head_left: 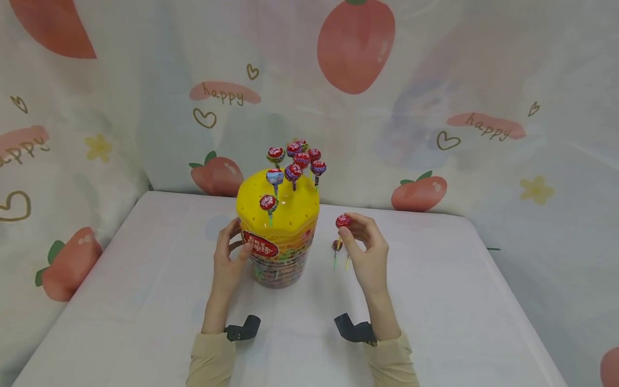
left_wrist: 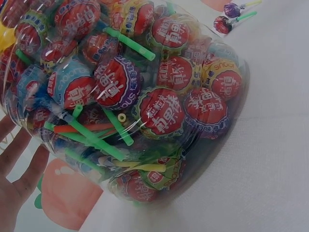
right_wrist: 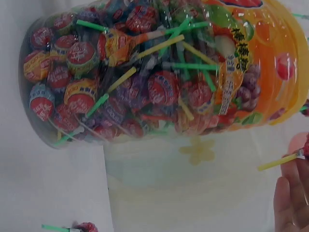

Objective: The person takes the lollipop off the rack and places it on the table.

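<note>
Lollipop jar [head_left: 282, 271]: could tip or turn if the supporting side is pushed unevenly, since it is tall and top-laden; it stands upright on the white table [head_left: 435, 301], left of the right hand [head_left: 371, 258]. Clear, glossy plastic, ribbed, packed with wrapped lollipops, their green, yellow and red sticks pointing every way; an orange fruit-printed label [right_wrist: 265, 72] wraps its upper part.
Yellow lid [head_left: 285, 209]: a careless reach across it could knock the standing lollipops [head_left: 293, 172], which crowd toward its rear; smooth, domed, pierced with small holes, one lollipop standing apart at the front.
Left hand: [head_left: 229, 263] a slack hold could let the jar slide; its spread fingers bend round the jar's left side, thumb on the front.
Right hand: a loose grip could drop the candy; thumb and finger pinch the held lollipop.
Held lollipop [head_left: 343, 221]: its thin stick could bend under a hard slanted push; red wrapper, yellow stick pointing down, apart from the jar.
Purple lollipop [left_wrist: 232, 9], red lollipop [left_wrist: 223, 24]: a brushing wrist could roll them; both lie on the table right of the jar, sticks yellow and green respectively.
</note>
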Demonstrator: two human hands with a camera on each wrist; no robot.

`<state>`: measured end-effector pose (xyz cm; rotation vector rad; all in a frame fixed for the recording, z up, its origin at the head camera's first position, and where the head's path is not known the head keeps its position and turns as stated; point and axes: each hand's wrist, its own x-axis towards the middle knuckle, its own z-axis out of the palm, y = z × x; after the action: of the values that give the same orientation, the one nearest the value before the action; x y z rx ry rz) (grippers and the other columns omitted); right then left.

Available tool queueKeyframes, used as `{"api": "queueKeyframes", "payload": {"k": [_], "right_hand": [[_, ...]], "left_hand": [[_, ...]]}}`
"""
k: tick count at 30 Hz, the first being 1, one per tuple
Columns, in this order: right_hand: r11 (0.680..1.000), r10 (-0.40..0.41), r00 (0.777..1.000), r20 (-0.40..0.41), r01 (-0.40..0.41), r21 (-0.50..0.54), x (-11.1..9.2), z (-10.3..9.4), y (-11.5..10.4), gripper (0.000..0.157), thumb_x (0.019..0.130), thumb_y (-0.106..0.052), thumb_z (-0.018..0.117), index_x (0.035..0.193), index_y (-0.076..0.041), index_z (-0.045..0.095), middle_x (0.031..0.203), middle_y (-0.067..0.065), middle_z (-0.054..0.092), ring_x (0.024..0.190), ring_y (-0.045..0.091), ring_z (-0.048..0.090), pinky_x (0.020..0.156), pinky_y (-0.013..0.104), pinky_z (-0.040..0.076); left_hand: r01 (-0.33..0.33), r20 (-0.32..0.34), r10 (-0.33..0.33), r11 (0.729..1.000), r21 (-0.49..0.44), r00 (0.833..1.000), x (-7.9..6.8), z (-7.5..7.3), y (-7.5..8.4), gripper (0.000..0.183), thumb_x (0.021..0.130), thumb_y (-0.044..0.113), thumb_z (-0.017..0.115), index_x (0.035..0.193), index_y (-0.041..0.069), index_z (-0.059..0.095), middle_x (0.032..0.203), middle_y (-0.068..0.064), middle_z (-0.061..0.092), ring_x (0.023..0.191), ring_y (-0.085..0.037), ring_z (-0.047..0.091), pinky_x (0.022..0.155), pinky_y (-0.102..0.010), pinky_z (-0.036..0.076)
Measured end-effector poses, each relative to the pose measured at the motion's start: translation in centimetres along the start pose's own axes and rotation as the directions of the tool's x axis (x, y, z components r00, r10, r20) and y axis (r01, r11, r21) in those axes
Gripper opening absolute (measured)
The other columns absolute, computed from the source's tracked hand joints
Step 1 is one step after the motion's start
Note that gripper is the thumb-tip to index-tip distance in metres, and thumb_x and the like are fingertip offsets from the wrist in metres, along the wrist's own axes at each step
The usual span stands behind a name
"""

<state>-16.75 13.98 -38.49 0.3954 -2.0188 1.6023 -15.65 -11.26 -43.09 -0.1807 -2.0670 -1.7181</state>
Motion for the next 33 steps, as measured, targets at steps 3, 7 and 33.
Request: {"api": "queueKeyframes", "payload": {"k": [3, 7, 33], "right_hand": [[0.998, 0.06, 0.998, -0.002, -0.06, -0.023, 0.3, -0.6, -0.1, 0.029, 0.088, -0.002, 0.064, 0.117, 0.002, 0.062, 0.096, 0.019, 0.066, 0.083, 0.001, 0.062, 0.079, 0.015, 0.05], [0.986, 0.161, 0.987, -0.02, -0.161, -0.05, 0.7, -1.2, 0.3, 0.028, 0.088, -0.003, 0.065, 0.114, 0.006, 0.062, 0.092, 0.015, 0.067, 0.08, 0.0, 0.061, 0.077, 0.015, 0.049], [0.795, 0.507, 0.844, -0.175, -0.537, -0.282, -0.6, -3.8, 12.7, 0.032, 0.084, -0.03, 0.069, 0.101, -0.002, 0.068, 0.084, 0.007, 0.064, 0.067, 0.006, 0.049, 0.058, 0.02, 0.039]], "left_hand": [[0.009, 0.0, -0.009, 1.0, 0.008, 1.0, 0.0, 0.0, 0.1, 0.061, 0.085, 0.0, 0.057, 0.143, -0.002, 0.038, 0.138, -0.026, 0.045, 0.117, 0.011, 0.038, 0.102, -0.045, 0.044], [0.018, -0.005, -0.017, 1.0, 0.017, 1.0, 0.0, 0.0, 0.1, 0.061, 0.085, 0.0, 0.057, 0.143, -0.002, 0.038, 0.139, -0.025, 0.045, 0.117, 0.011, 0.038, 0.1, -0.023, 0.042], [0.019, 0.001, -0.019, 1.0, 0.013, 1.0, 0.2, 0.1, -1.6, 0.061, 0.088, 0.006, 0.058, 0.145, 0.001, 0.037, 0.139, -0.023, 0.044, 0.119, 0.005, 0.038, 0.096, -0.008, 0.038]]}}
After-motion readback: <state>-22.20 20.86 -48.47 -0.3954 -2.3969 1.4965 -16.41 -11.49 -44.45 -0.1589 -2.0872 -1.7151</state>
